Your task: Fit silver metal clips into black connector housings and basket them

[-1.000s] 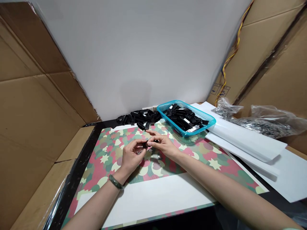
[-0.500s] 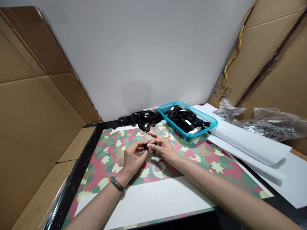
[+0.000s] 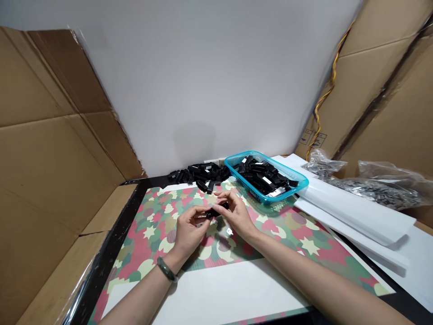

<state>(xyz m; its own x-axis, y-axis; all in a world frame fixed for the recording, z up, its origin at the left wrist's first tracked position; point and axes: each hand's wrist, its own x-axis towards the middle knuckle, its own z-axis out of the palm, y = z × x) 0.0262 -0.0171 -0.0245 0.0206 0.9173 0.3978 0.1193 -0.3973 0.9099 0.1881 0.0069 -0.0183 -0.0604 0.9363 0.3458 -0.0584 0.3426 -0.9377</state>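
Between both hands, just above the patterned sheet (image 3: 154,246), is a small oblong black plastic part (image 3: 212,212). My left hand (image 3: 192,228) grips its left end between thumb and fingers. At the other end, my right hand (image 3: 238,216) pinches it, with the thumb along the near side and the fingers behind. A small whitish piece (image 3: 229,231) lies on the sheet below my right hand. Other tiny pieces show partly under my left fingertips, too small to name. A dark bangle (image 3: 166,269) circles my left wrist.
A blue plastic basket (image 3: 302,187) holds many black parts, and a loose pile (image 3: 203,174) lies left of it by the wall. White sheets (image 3: 358,212) and clear bags of small parts (image 3: 382,192) lie right. Cardboard (image 3: 50,149) stands left.
The black part now shows lengthwise between my hands, where before only a bit showed. My right fingers have curled in around it. The whitish piece below is now plainly visible. The view has tilted slightly.
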